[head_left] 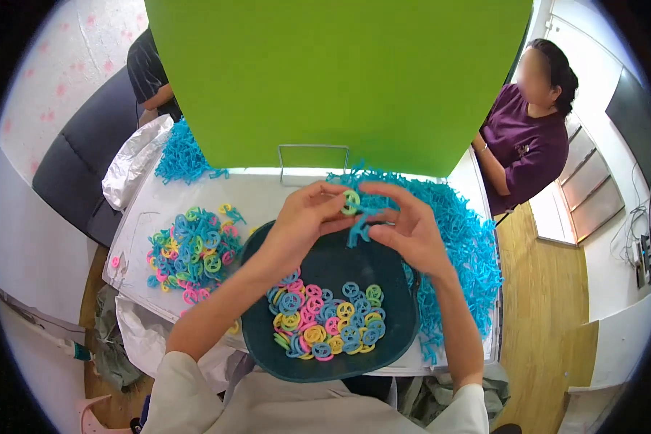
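Above the far part of a dark green plastic basin [354, 266], my two hands are close together. The fingers of my left hand [305, 217] pinch a small light-green spoked plastic wheel [351, 202]. Closed on small blue forked plastic pieces [359, 230], my right hand [414, 230] is just to the right; how many it holds is not clear. The wheel and the blue pieces are near or against each other; I cannot tell whether they are joined. In the basin lie several blue, pink, yellow and green wheels [315, 333].
A heap of blue forked pieces [464, 253] covers the table's right side. Left of the basin is a pile of mixed wheels and blue pieces [194, 249]. A green panel [340, 79] with a metal stand stands across the table. People sit at both far sides.
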`<state>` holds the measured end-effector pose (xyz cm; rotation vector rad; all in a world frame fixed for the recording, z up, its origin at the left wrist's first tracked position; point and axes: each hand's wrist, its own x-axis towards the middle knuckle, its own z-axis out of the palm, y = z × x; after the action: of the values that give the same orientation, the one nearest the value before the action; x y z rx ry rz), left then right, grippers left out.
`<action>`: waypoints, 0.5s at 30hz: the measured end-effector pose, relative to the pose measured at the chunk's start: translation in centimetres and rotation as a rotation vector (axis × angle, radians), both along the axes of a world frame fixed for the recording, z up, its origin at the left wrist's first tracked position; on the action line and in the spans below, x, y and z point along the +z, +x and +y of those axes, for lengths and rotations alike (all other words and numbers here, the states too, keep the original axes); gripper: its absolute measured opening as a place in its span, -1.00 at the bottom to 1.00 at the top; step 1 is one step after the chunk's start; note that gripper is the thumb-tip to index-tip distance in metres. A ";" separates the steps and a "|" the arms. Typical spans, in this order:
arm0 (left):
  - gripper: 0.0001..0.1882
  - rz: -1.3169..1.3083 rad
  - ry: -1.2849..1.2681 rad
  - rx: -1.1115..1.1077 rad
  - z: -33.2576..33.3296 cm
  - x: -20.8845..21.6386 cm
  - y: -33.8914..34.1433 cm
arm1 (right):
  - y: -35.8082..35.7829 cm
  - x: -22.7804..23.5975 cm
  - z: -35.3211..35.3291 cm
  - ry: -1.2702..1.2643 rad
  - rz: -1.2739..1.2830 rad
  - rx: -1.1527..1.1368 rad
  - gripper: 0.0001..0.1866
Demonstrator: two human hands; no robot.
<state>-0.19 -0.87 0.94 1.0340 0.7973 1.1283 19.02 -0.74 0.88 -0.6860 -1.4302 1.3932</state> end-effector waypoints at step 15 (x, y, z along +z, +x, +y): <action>-0.74 1.157 0.747 -0.355 -2.3 -8.2 4.8 | 1.8 0.2 0.5 0.129 -0.178 -0.198 -0.85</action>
<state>4.59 -3.15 -7.28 2.4436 1.0085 0.4102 20.87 -0.23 1.09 -0.8600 -1.5307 1.0993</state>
